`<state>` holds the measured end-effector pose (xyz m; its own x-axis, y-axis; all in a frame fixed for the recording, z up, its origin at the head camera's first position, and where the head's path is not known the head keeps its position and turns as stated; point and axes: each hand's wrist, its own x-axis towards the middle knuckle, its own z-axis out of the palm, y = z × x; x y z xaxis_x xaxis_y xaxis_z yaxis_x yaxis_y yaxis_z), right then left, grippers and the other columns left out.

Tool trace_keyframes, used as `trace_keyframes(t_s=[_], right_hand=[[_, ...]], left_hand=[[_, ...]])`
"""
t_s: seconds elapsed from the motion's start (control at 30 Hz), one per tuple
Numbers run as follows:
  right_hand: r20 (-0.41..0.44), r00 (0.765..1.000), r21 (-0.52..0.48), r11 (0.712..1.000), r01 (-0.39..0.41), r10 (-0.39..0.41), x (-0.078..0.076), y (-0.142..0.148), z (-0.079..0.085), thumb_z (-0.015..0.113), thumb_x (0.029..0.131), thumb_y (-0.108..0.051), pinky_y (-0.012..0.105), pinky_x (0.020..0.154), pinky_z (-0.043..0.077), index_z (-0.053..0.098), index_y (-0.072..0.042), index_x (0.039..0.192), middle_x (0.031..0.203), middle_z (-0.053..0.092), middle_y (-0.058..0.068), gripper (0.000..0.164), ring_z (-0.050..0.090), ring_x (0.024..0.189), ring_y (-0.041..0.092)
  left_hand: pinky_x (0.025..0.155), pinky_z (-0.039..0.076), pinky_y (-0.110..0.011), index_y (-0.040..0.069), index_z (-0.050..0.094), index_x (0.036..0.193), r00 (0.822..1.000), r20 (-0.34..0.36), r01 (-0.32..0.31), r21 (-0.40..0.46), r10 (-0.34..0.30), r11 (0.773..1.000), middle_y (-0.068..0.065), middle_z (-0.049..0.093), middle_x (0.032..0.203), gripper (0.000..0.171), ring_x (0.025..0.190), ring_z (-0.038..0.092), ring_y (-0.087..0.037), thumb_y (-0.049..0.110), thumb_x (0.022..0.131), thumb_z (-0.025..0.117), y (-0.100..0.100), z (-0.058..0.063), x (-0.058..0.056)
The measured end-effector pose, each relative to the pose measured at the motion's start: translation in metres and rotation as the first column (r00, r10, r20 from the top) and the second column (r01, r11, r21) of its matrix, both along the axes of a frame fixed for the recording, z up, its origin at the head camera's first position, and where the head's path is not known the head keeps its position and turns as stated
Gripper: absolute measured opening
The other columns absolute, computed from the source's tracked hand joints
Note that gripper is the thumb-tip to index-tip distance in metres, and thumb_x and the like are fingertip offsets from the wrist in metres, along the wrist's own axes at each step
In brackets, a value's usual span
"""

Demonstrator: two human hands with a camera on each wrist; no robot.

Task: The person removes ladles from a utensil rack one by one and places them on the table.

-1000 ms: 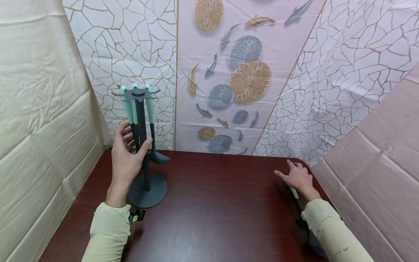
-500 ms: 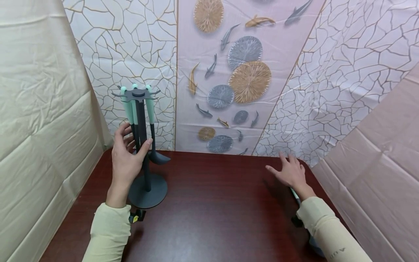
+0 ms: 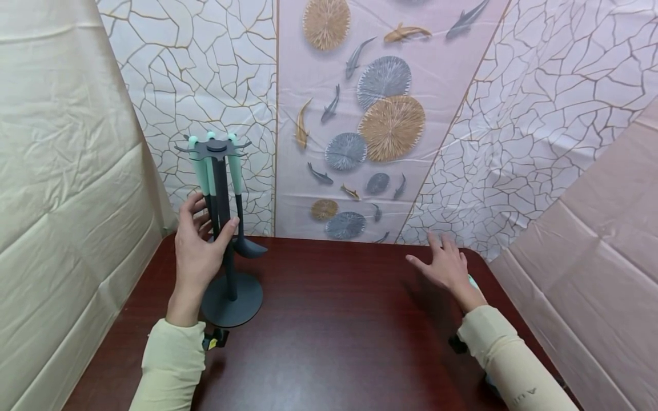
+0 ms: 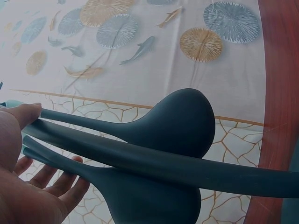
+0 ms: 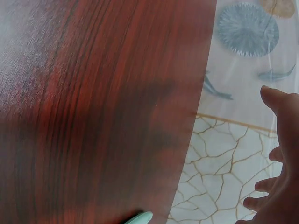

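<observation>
My left hand (image 3: 197, 254) grips around the post of a dark grey utensil stand (image 3: 244, 311) at the table's left, thumb on the near right side, fingers behind. Mint-handled utensils hang from its hooked top; one is a ladle (image 3: 249, 248). In the left wrist view, the thumb lies by the post (image 4: 154, 161), while the other fingers reach under a broad dark utensil (image 4: 154, 200). My right hand (image 3: 446, 269) hovers over the table's back right, fingers spread and holding nothing. A mint handle end (image 5: 142, 218) shows below it; the forearm hides most of that utensil.
The dark red wooden table (image 3: 329, 319) has rounded back corners. Patterned cloth (image 3: 380, 142) rises behind it, with a cream cloth (image 3: 67, 188) on the left and a pinkish one (image 3: 591, 228) on the right.
My right hand has moved left and slightly toward the back, away from the utensil lying at the right, its fingers staying spread. The left hand and the stand have stayed in place.
</observation>
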<state>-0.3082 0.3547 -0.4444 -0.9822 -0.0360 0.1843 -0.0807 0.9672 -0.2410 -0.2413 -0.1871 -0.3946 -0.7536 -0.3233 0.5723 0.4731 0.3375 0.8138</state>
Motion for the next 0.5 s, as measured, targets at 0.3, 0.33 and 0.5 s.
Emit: trace_keyframes(t_s=[0.3,0.33,0.5], right_hand=[[-0.026,0.999,0.009,1.0,-0.029,0.03,-0.001,-0.015,0.005,0.058,0.097,-0.073,0.08,0.116,0.015,0.021,-0.011,0.17,0.17,0.016,0.033,0.103,0.017,0.154,0.056],[-0.031,0.999,0.01,0.999,-0.034,0.035,0.0,-0.017,0.006,0.058,0.097,-0.072,0.08,0.116,0.015,0.022,-0.01,0.17,0.169,0.017,0.033,0.102,0.018,0.153,0.056],[-0.047,0.997,0.013,0.999,-0.052,0.053,0.0,-0.026,0.011,0.059,0.097,-0.072,0.079,0.116,0.016,0.024,-0.011,0.169,0.17,0.018,0.032,0.101,0.018,0.154,0.055]], left_hand=[[0.108,0.052,-0.049,0.015,0.037,0.161,0.999,-0.024,-0.035,-0.029,0.034,0.999,-0.013,0.053,0.143,0.081,0.125,0.065,-0.03,0.016,0.093,0.083,0.0,0.0,-0.001],[0.107,0.053,-0.047,0.016,0.037,0.16,0.999,-0.027,-0.037,-0.028,0.036,0.999,-0.013,0.053,0.143,0.082,0.126,0.065,-0.029,0.017,0.093,0.083,0.0,0.001,-0.001],[0.102,0.055,-0.034,0.011,0.043,0.146,0.996,-0.059,-0.061,-0.023,0.059,0.998,-0.012,0.055,0.142,0.069,0.126,0.066,-0.028,0.017,0.091,0.085,0.002,0.001,-0.001]])
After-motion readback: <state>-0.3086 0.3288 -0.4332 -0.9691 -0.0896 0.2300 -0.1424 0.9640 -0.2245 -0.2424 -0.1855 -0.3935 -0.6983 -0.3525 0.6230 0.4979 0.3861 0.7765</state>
